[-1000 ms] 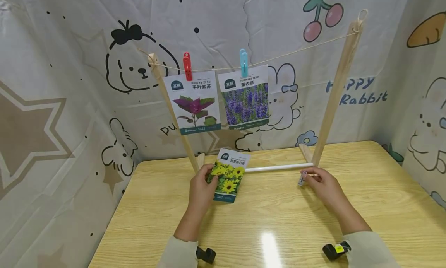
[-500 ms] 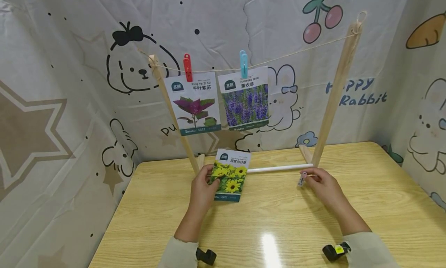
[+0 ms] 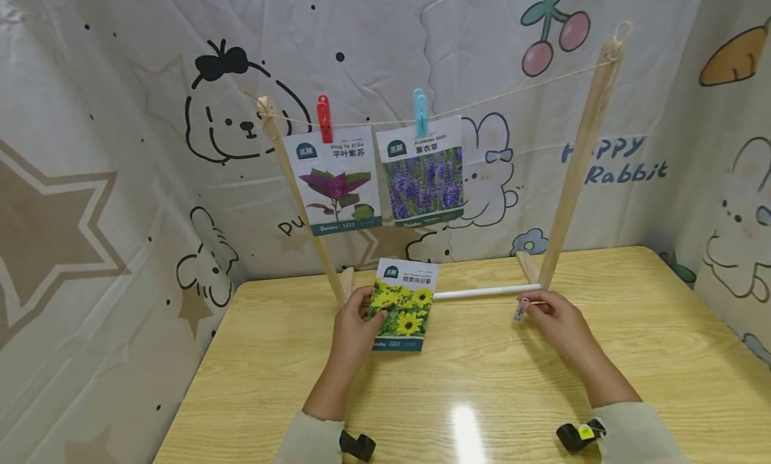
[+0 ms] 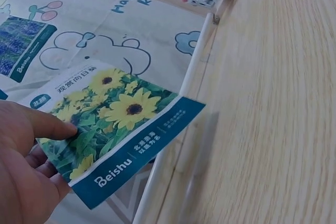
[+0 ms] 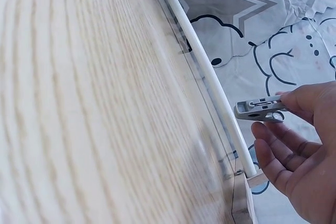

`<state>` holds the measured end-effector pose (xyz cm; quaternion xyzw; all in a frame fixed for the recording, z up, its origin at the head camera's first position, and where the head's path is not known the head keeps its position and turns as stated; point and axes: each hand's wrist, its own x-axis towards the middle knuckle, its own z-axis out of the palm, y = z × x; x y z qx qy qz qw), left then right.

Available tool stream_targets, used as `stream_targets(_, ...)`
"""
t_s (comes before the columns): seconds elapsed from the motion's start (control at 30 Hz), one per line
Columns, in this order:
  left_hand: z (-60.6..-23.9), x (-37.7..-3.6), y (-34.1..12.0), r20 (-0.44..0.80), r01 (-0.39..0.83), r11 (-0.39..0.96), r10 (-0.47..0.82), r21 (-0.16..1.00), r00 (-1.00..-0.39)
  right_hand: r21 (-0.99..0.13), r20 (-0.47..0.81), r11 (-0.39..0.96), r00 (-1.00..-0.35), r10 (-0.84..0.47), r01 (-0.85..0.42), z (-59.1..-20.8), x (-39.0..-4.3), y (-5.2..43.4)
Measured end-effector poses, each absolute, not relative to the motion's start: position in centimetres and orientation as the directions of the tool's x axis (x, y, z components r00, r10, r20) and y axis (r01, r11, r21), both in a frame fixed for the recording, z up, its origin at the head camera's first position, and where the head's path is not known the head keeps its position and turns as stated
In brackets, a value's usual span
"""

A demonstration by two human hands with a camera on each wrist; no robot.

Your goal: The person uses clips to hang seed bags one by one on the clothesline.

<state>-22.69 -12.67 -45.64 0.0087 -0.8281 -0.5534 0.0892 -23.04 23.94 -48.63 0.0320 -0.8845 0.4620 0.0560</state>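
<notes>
Since earlier, seed packet (image 3: 403, 306) shifted slightly right. Left hand (image 3: 355, 327) pinches its left edge, thumb on front, above the table (image 3: 482, 377). Right hand (image 3: 557, 320) pinches a grey clip (image 5: 260, 110), apparently unopened.

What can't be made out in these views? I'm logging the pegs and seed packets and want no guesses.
- Small print on the sunflower packet: too small in the head view; the left hand covers one corner in the left wrist view.
- White peg: its grip end is hidden by the right hand; tiny in the head view.
- String knots: too small.
</notes>
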Motion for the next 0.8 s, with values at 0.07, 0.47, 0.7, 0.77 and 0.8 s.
stream_targets(0.07, -45.60, -22.63, -12.69, 0.132, 0.082, 0.364, -0.115, 0.928, -0.985, -0.813, 0.126, 0.573, -0.992, -0.005, -0.106, -48.55, -23.00, 23.88)
stream_targets(0.47, -45.08, -22.45, -12.68, 0.114, 0.091, 0.245, -0.078, 0.965, -0.990, -0.799, 0.136, 0.590, -0.991, -0.010, -0.115, -48.58, -23.06, 23.73)
stream_targets(0.7, -45.29, -22.57, -12.44, 0.103, 0.079, 0.246, -0.084, 0.966, -0.991, -0.798, 0.140, 0.590, -0.990, -0.011, -0.120, -48.30, -22.97, 23.76)
stream_targets(0.77, -45.29, -22.53, -12.36, 0.098, 0.075, 0.239, -0.084, 0.968, -0.992, -0.797, 0.153, 0.590, -0.988, -0.007, -0.128, -48.31, -22.96, 23.81)
stream_targets(0.8, -45.29, -22.50, -12.33, 0.097, 0.076, 0.234, -0.081, 0.969, -0.992, -0.793, 0.163, 0.594, -0.987, -0.003, -0.133, -48.33, -22.97, 23.83)
